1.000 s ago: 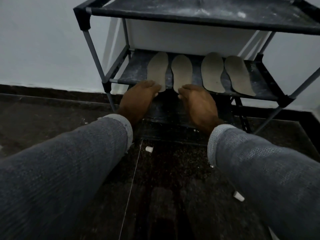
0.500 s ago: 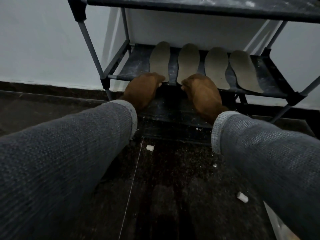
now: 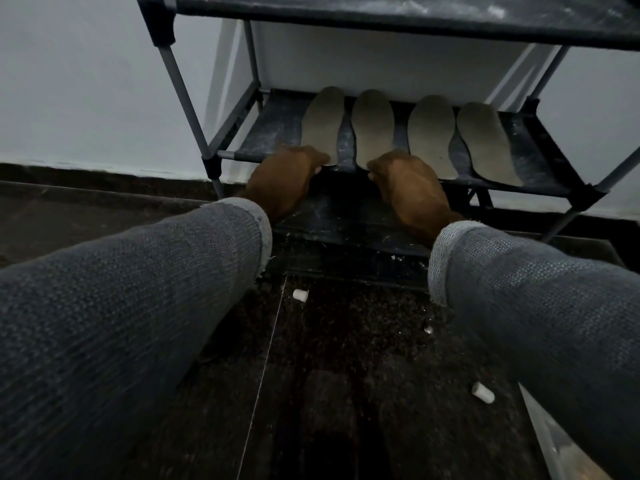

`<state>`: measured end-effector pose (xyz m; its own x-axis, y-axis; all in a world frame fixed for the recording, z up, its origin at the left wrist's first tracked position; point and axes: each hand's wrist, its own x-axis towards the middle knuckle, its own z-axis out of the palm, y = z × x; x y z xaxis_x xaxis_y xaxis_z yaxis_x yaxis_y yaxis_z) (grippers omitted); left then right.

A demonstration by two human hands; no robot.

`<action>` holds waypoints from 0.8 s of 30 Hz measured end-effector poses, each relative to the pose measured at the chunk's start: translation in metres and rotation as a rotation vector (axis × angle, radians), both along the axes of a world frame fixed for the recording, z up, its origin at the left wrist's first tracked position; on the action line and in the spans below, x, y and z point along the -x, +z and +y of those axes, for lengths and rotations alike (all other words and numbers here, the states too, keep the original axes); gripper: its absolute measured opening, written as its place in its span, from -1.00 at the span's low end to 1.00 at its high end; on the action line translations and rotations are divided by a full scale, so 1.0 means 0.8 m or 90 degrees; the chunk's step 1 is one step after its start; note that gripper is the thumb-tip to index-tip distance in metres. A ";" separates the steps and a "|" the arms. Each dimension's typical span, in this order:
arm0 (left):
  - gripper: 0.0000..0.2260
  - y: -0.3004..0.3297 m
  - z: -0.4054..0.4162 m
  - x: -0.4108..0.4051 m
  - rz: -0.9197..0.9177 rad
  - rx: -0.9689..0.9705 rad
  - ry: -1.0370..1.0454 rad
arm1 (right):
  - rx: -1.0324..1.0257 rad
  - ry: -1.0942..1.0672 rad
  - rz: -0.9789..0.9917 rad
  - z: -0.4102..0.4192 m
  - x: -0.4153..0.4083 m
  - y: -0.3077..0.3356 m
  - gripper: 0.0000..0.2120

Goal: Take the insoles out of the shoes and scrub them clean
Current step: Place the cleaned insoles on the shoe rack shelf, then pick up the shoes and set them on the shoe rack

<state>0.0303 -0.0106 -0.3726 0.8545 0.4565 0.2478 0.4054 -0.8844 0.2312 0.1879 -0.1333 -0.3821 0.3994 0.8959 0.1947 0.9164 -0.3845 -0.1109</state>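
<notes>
Four flat beige foam insoles [image 3: 375,128] lie side by side on the dark fabric shoe rack [image 3: 277,126] middle shelf, so removal looks done. Left hand [image 3: 282,178] and right hand [image 3: 407,183] each pinch a near heel end at the rack's front edge. No shoes visible; whether they've been scrubbed can't be told.

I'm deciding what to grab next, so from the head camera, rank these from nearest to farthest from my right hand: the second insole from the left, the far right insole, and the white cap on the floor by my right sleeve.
From the right hand:
1. Second insole from the left, at the fingertips.
2. Far right insole, further right on the shelf.
3. White cap, down on the floor.
</notes>
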 end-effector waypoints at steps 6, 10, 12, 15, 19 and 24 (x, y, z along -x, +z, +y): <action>-0.58 0.001 -0.010 0.023 -0.019 0.031 0.025 | -0.141 0.052 0.041 -0.030 0.018 0.004 -0.73; -0.64 0.001 -0.032 0.071 -0.071 0.013 0.030 | -0.182 0.029 0.035 -0.047 0.047 0.013 -0.66; -0.68 0.007 -0.051 0.101 -0.068 0.011 0.051 | -0.167 0.022 0.040 -0.060 0.067 0.021 -0.63; -0.72 0.014 -0.083 0.144 -0.053 0.035 0.092 | -0.142 0.037 0.070 -0.084 0.101 0.033 -0.61; -0.80 0.030 -0.134 0.204 -0.025 0.075 0.146 | -0.094 0.070 0.090 -0.122 0.153 0.050 -0.63; -0.76 0.055 -0.193 0.274 0.035 0.120 0.186 | -0.049 0.124 0.124 -0.161 0.212 0.071 -0.64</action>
<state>-0.1885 -0.1653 -0.3287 0.6914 0.7166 0.0925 0.6511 -0.6734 0.3502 0.0180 -0.2619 -0.3257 0.2573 0.9451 0.2013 0.9308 -0.1865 -0.3144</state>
